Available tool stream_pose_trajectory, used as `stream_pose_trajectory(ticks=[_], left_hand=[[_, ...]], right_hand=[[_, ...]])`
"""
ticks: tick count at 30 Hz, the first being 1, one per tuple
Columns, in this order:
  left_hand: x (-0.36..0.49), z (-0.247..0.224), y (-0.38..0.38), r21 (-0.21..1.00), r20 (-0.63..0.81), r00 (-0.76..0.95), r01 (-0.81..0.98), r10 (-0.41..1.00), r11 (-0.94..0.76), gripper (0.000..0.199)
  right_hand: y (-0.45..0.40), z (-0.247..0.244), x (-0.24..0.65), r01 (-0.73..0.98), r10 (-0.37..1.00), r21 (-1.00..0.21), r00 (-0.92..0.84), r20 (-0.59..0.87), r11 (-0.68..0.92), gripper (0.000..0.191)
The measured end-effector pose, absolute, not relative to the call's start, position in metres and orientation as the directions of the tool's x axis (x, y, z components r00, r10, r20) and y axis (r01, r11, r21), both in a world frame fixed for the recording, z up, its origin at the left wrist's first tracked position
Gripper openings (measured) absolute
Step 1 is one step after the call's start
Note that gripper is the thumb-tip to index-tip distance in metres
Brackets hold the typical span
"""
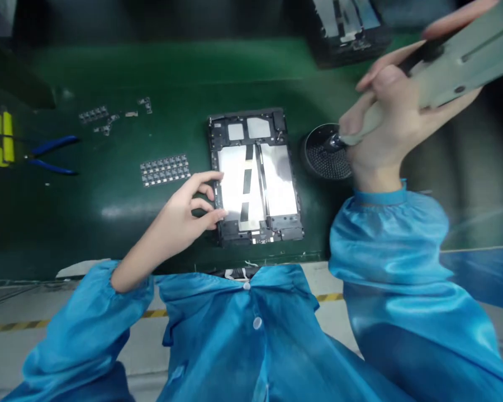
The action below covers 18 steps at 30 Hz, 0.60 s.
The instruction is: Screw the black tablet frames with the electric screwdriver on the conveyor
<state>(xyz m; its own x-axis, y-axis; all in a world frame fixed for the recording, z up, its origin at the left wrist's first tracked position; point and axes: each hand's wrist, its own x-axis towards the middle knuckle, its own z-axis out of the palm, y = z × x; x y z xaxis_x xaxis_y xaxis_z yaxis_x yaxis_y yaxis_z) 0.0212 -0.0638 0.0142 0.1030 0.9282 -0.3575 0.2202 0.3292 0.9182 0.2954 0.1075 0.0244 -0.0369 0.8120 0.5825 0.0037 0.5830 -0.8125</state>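
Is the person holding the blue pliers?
No, the pliers lie on the green table, apart from the left hand and right hand.

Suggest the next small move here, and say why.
Probably lower the metal tip of the tool to the round dish: the right hand grips the tool, tip apparently over the dish, while the left hand touches the edge of the open device.

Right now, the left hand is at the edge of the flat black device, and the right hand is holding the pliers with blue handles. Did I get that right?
Almost! The right hand holds a pale tool; the head view shows the blue-handled pliers lying on the green table. The left hand is indeed at the edge of the flat black device.
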Motion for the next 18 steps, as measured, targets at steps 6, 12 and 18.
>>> stream_pose_trajectory(ticks=[6, 12, 18], left_hand=[[0.0, 0.025, -0.02, 0.853, -0.442, 0.301, 0.433, 0.845, 0.293, 0.097], [-0.002, 0.022, -0.029, 0.858, -0.428, 0.265, 0.42, 0.864, 0.296, 0.087], [-0.001, 0.02, -0.028, 0.871, -0.405, 0.275, 0.405, 0.872, 0.277, 0.085]], right_hand=[[0.119, 0.0, 0.306, -0.204, 0.72, -0.712, -0.046, 0.693, 0.672, 0.035], [0.117, 0.001, 0.304, -0.287, 0.689, -0.667, -0.03, 0.724, 0.688, 0.028], [0.13, -0.014, 0.309, -0.34, 0.627, -0.598, -0.033, 0.779, 0.725, 0.023]])
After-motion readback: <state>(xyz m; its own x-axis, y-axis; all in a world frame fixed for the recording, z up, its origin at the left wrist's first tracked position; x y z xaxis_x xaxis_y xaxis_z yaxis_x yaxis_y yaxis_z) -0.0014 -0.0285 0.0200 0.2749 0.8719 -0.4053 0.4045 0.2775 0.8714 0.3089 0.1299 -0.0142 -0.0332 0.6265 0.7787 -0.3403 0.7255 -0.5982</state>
